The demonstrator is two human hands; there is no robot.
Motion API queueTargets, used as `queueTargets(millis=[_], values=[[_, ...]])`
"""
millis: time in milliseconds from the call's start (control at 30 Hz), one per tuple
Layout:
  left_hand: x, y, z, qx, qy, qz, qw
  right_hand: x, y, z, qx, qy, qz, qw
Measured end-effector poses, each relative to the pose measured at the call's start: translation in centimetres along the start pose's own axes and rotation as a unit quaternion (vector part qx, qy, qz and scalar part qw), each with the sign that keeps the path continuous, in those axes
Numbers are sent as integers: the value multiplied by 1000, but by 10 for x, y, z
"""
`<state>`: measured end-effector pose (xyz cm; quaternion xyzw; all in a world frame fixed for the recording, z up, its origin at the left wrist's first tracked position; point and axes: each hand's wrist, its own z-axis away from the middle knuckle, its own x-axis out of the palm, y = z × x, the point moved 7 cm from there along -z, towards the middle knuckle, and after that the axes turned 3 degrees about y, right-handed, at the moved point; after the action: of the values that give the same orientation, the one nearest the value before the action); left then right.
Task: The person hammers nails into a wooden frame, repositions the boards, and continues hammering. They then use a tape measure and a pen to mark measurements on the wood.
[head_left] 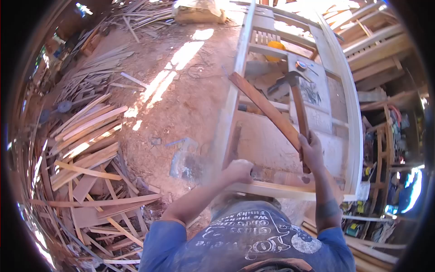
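Note:
My right hand is wrapped round the wooden handle of a claw hammer, its metal head pointing away from me. A reddish-brown wood strip runs slantwise from the left rail to the same hand; its near end meets my fingers. Below them lies a large pale wooden frame with crosspieces and panels. At its near left corner my left hand is closed over the wood, fingertips curled out of sight. Inside the frame, a pile of nails sits on a panel beside a tape measure.
Offcuts and thin slats are heaped on the dirt floor at left. A yellow object lies farther up within the frame. Stacked planks and cluttered wooden shelving stand along the right. A wrapped bundle is at the back.

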<state>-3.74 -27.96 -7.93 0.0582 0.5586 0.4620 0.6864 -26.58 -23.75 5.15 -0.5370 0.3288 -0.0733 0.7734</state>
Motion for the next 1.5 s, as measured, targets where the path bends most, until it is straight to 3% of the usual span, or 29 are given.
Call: queueTargets(millis=[67, 200, 267, 367, 500, 567, 700, 767, 800, 900, 1000, 1100, 1200, 1400, 1500], values=[[-10, 5, 1, -19, -50, 25, 998, -41, 15, 0, -10, 75, 81, 994], [1, -1, 7, 8, 28, 21, 999, -126, 55, -46, -116, 176, 279, 937], [4, -12, 8, -33, 92, 51, 994, -151, 80, -64, -116, 178, 371, 904], [12, -16, 7, -18, 132, 17, 991, -162, 118, -91, -91, 143, 446, 879], [11, -8, 4, -86, 34, -32, 995, -168, 218, -123, -110, 145, 473, 862], [10, -2, -5, -89, 38, -75, 992, -168, 203, -109, -139, 160, 439, 873], [-2, 21, 1, -39, 36, -17, 998, -187, 171, -82, -225, 165, 347, 895], [-9, 27, 4, -31, 25, 22, 999, -202, 172, -73, -185, 140, 290, 929], [-13, 29, 3, -45, 64, 56, 995, -207, 172, -71, -168, 125, 260, 943], [-15, 51, 5, 3, 61, 73, 995, -222, 185, -58, -144, 115, 224, 957], [-8, 49, 8, 42, 49, -13, 998, -230, 193, -42, -132, 93, 204, 965], [-2, 20, 16, 7, 0, 7, 1000, -237, 201, -26, -118, 100, 165, 974], [-8, 2, 27, 13, 27, 49, 998, -236, 195, -6, -114, 106, 159, 975], [3, -5, 17, -56, -23, -23, 998, -211, 194, 27, -82, 112, 152, 979], [45, -49, -20, -1, 126, -14, 992, -167, 155, 61, -98, 126, 144, 977]])
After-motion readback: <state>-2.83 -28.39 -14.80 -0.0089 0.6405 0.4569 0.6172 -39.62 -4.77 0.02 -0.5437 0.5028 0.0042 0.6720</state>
